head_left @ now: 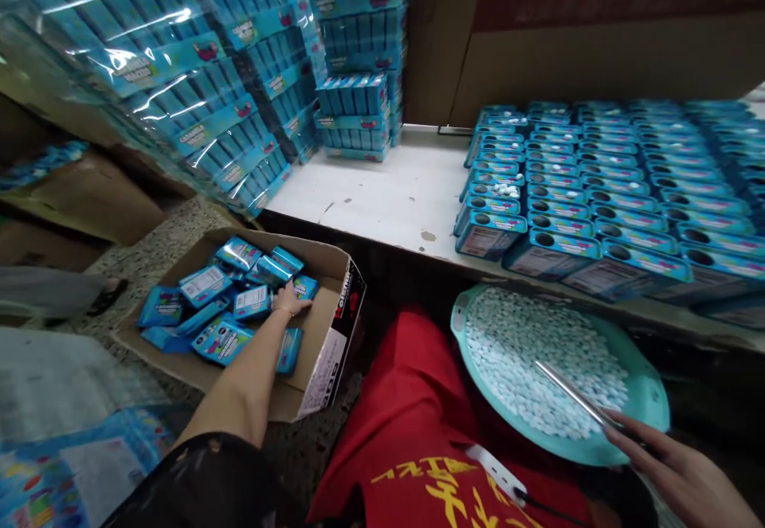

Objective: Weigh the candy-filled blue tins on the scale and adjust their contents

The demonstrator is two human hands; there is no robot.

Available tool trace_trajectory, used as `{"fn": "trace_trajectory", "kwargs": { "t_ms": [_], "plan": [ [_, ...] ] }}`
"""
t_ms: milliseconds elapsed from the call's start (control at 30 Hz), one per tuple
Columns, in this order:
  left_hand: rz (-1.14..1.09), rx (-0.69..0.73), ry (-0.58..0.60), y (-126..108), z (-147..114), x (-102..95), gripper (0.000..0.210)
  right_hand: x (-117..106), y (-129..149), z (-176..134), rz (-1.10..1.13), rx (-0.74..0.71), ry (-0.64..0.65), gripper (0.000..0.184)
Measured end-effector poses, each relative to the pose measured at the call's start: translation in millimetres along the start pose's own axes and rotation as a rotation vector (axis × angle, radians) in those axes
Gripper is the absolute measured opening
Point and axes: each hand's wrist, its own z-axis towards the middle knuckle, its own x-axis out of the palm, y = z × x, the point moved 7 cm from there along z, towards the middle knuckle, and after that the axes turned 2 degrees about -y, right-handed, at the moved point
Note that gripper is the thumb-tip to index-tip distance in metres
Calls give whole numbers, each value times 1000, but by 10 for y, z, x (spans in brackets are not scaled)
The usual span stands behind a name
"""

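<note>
My left hand (291, 300) reaches into an open cardboard box (327, 305) on the left. Its thumb stands away from the fingers, and the fingertips touch a small blue candy box (306, 287). Around it lie several blue candy packs (222, 338), jumbled and tilted. My right hand (669, 464) grips a slim shiny metal rod (570, 391), whose far end points over small white candies (538, 353). These candies fill a turquoise basin (649, 400) at the lower right. Whether the rod has a scoop end cannot be made out.
Rows of upright blue cartons with dark round openings (627, 253) stand on the white table (382, 201); some have white candies on top. Wrapped stacks of blue boxes (197, 90) rise at the left. Red cloth (412, 400) covers my lap, with a white power strip (497, 471) on it.
</note>
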Motion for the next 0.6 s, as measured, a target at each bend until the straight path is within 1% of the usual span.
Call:
{"fn": "trace_trajectory", "kwargs": {
  "t_ms": [67, 100, 167, 233, 300, 400, 500, 533, 600],
  "plan": [
    [-271, 136, 60, -119, -120, -127, 94, 91, -86, -19, 58, 65, 76, 27],
    [-460, 219, 99, -201, -229, -220, 94, 142, -143, -14, 77, 83, 105, 27],
    [-813, 317, 184, -361, -518, -418, 90, 224, -236, 31, 66, 73, 114, 27],
    [-1037, 324, 315, -552, -861, -530, 80, 302, -260, 93, 28, 26, 117, 27],
    [-1146, 331, 462, -819, -1214, -561, 70, 365, -191, 134, -14, -41, 136, 32],
    [-1260, 339, 659, -1288, -1643, -502, 64, 392, 12, 117, -55, -139, 189, 43],
    [-1381, 259, 839, -1723, -1891, -310, 69, 305, 168, 60, -95, -184, 180, 44],
    [-1407, 217, 872, -1839, -1931, -222, 70, 267, 189, 42, -109, -185, 173, 44],
    [-1416, 139, 891, -2008, -1979, -22, 67, 193, 176, 15, -135, -154, 166, 43]
  ]
}}
